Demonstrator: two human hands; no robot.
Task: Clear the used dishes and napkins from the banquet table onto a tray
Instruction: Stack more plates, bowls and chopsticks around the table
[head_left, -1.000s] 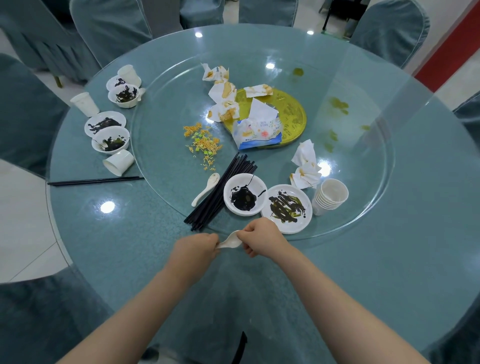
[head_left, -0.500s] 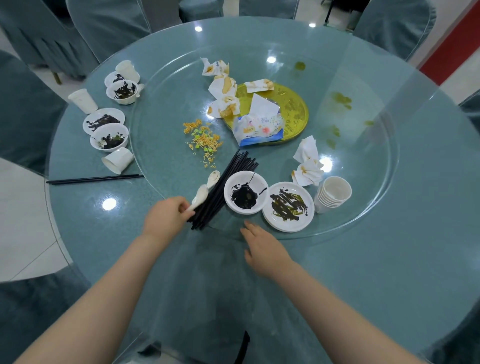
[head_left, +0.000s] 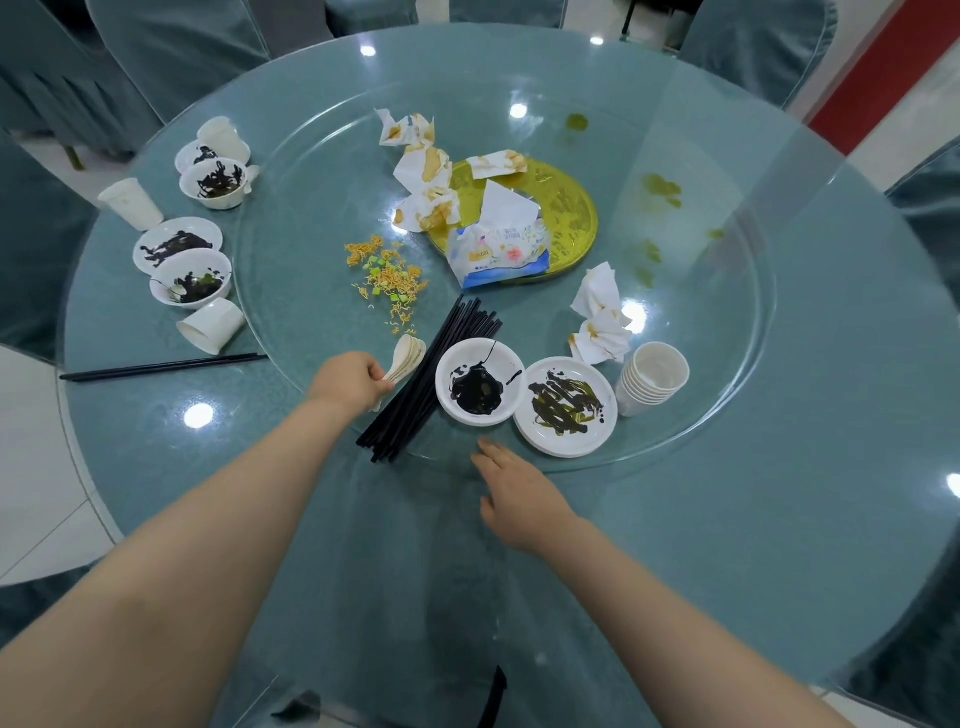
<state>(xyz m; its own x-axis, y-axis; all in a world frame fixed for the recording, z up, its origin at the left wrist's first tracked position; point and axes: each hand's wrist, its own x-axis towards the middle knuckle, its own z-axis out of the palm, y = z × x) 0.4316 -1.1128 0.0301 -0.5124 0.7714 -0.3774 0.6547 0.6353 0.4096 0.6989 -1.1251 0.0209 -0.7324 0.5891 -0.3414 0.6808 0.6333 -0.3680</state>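
Spoon (head_left: 406, 358) handles hidden in left hand (head_left: 349, 382); table (head_left: 779, 467) near edge cut off; tissue pack (head_left: 501, 249) print illegible.

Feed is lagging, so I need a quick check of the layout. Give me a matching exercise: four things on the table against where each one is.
Things:
1. spoons
2. cup stack
3. tissue pack
4. tipped cup

Places:
A. on the gold tray
B. in the left hand
C. on its side, left of the turntable
D. right of the two near plates

Pairs: 1-B, 2-D, 3-A, 4-C
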